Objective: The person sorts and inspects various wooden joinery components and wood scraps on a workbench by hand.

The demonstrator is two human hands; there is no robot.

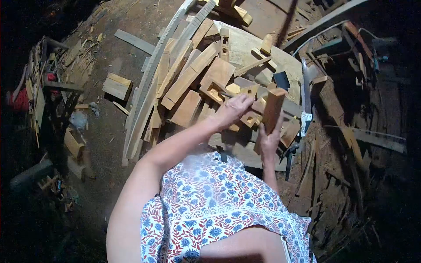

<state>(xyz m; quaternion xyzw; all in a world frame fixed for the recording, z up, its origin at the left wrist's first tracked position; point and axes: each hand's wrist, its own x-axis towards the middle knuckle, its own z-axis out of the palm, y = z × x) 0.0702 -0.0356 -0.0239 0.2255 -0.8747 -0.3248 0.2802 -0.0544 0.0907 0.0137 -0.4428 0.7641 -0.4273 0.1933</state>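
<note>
My right hand (269,141) is wrapped round the lower part of a wooden block (273,107), which stands nearly upright. To its left, my left hand (237,108) reaches over the wood pile with its fingers curled. Whatever those fingers hold, if anything, is hidden from me. Close to the left fingertips lies a pale piece of wood with a hole (250,90). A notched wooden piece (214,93) rests just left of that hand. Beyond the upright block sits a dark rectangular object (281,80).
Several cut boards (189,76) are heaped to the left, beside long planks (153,83). A large pale wooden slab (250,41) lies behind. On the dirt floor (103,144) are a loose block (117,86) and scattered scraps. A curved timber (324,24) arches at upper right.
</note>
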